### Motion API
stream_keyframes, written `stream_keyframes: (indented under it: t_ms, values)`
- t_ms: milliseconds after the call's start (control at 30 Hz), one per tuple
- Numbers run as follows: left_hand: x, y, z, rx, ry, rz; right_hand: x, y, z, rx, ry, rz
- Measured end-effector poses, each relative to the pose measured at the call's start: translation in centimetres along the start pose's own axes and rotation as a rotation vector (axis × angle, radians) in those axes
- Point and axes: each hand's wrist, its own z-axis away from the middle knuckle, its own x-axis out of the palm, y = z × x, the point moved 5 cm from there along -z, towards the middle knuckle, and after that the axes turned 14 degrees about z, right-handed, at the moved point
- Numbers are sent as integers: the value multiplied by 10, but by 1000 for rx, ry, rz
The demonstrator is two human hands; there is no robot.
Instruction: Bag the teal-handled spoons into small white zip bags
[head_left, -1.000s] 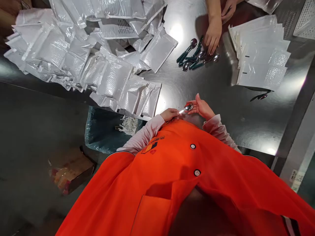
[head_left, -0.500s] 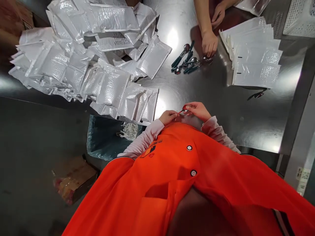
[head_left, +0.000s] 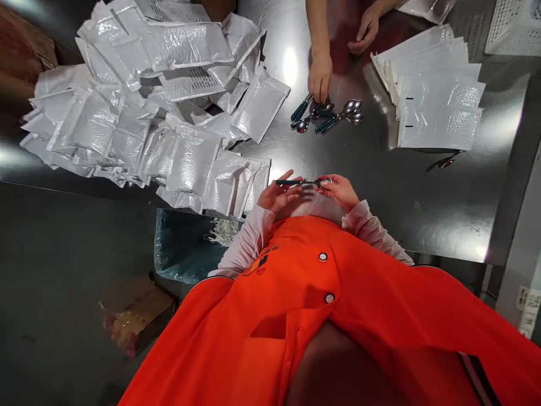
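A spoon with a dark handle (head_left: 288, 182) lies crosswise in front of my orange clothing, low over the metal table. My right hand (head_left: 341, 193) pinches it at its shiny bowl end. The handle lies across the spread fingers of my left hand (head_left: 276, 197), which is open and not wrapped around it. Farther up the table is a loose group of dark-handled spoons (head_left: 333, 119). A co-worker's hand (head_left: 320, 76) reaches down onto that group, and the co-worker's other hand (head_left: 367, 31) is held beside it.
White bubble mailers (head_left: 192, 152) are heaped on the left. More flat mailers (head_left: 442, 124) lie fanned on the right, with a dark utensil (head_left: 446, 162) by their lower edge. A lined bin (head_left: 175, 248) and a cardboard box (head_left: 141, 310) stand below the table (head_left: 439, 208)'s left edge.
My left hand has opened from a pinch, and the spoon's dark handle now shows across it. The co-worker's hand has moved left over the spoons, leaving several bowls uncovered.
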Motion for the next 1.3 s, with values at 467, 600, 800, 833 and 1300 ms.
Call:
stream_keyframes:
  t_ms: [467,600,800,833,1300]
  values:
    - [-3,-20,-33,89,330,20,38,29,6,232,-170,-29]
    - [-5,-14,-32,133,380,86,25,22,-10,174,-85,88]
    - [-23,-18,-34,88,463,105,-50,-7,-63,-10,202,408]
    - [-27,-20,-35,75,461,101,-63,-11,-71,-22,238,441]
    - [-37,-39,-42,-145,359,26,-71,-6,-94,18,146,533]
